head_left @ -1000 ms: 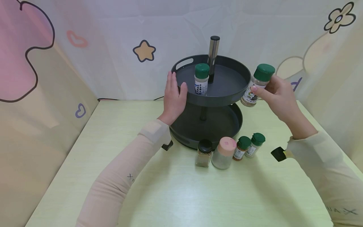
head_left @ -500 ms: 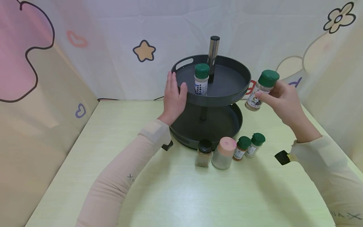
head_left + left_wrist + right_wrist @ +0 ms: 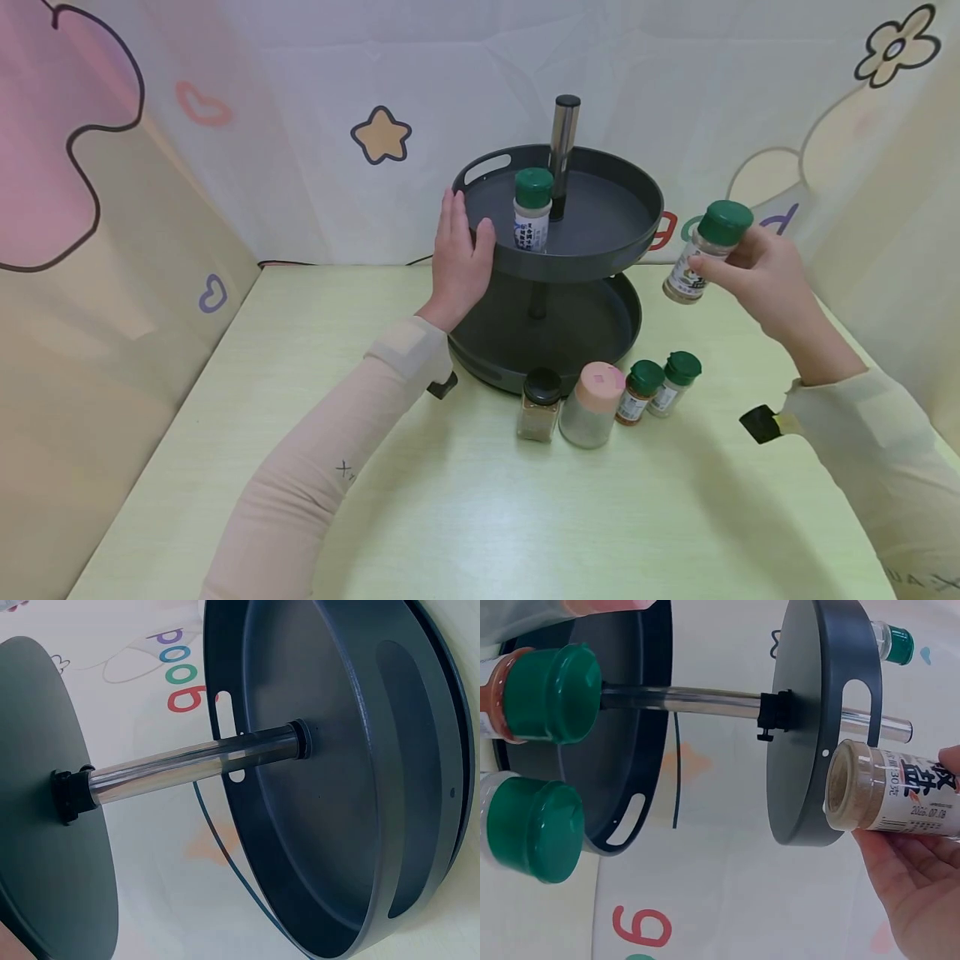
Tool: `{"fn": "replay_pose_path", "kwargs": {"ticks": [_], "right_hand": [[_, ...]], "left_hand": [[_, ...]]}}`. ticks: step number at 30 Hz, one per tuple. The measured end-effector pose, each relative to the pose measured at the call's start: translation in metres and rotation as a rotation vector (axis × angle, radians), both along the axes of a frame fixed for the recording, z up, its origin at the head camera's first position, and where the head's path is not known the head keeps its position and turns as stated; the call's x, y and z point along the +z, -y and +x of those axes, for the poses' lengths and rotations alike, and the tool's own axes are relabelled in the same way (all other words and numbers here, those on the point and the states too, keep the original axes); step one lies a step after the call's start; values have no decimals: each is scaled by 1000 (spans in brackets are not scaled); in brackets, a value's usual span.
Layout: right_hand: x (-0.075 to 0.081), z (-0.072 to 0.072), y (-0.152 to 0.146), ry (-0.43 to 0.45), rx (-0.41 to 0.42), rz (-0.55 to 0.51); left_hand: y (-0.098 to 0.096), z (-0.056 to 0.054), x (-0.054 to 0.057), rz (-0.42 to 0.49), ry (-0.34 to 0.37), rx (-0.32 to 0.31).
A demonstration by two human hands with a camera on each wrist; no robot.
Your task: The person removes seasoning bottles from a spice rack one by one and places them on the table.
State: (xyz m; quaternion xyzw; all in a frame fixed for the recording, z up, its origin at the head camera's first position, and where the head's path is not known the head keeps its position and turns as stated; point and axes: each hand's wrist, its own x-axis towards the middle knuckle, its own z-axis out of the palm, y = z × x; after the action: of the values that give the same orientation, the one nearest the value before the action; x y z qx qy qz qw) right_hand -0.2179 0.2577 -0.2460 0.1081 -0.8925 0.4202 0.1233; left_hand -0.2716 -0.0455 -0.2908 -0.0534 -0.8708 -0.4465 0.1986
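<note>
My right hand (image 3: 765,279) pinches a green-capped spice jar (image 3: 699,262), tilted, in the air to the right of the two-tier rack. The same spice jar (image 3: 900,787) shows its base and label in the right wrist view. My left hand (image 3: 461,262) rests with straight fingers on the left rim of the dark upper tray (image 3: 577,268). Inside that tray stands another green-capped jar (image 3: 532,212), upright beside the metal post (image 3: 564,142). The lower tray (image 3: 555,333) sits beneath; its bare floor (image 3: 307,795) shows in the left wrist view.
Along the front of the lower tray stand a black-capped glass jar (image 3: 539,407), a pink-lidded shaker (image 3: 592,407), and two small green-capped jars, one reddish (image 3: 640,392) and one pale (image 3: 674,383). A patterned cloth (image 3: 300,125) hangs behind the table (image 3: 450,517).
My right hand has carried the spice jar right and slightly down, away from the upper tray's rim. The left hand stays at the tray's edge.
</note>
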Motion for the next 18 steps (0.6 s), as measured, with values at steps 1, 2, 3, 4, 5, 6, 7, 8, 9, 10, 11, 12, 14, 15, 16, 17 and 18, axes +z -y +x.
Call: {"fn": "replay_pose_path", "kwargs": {"ticks": [1,2,3,4,5,6,7,8,9,10,11,12,14,15,16,17,18], "right_hand": [[0,0,-1,2,-4,7],[-1,1,-2,4,-6,12],[-1,1,-2,7,-8,17],[-2,1,-3,9,-9,22],[-3,2,-4,12,-12,29],[-3,2,-5,14,-15,37],[-4,2,-6,17,-17,45],[-5,2,-6,19,-19,51],[-6,2,-7,20,-21,57],[-7,2,-9,21,-23,65],[-8,2,-10,23,-26,73],[-9,2,-11,27,-27,76],[-11,2,-13,35,-29,80],[-13,2,-15,39,-28,81],[-14,2,-16,43,-30,82],[-15,2,-17,48,-28,79],[-16,2,-19,52,-27,75]], "left_hand": [[0,0,0,-1,0,0],[0,0,0,-2,1,0],[0,0,0,-2,1,0],[0,0,0,-2,1,0],[0,0,0,-3,2,0],[0,0,0,-3,4,1],[0,0,0,-4,5,0],[0,0,0,-5,6,0],[0,0,0,-5,6,1],[0,0,0,-6,6,1],[0,0,0,-6,7,1],[0,-1,0,-6,8,2],[0,-1,-1,-9,7,4],[0,-1,-1,-11,6,5],[0,-2,-1,-12,4,6],[0,-2,-1,-13,4,7],[0,-2,-2,-15,2,8]]}}
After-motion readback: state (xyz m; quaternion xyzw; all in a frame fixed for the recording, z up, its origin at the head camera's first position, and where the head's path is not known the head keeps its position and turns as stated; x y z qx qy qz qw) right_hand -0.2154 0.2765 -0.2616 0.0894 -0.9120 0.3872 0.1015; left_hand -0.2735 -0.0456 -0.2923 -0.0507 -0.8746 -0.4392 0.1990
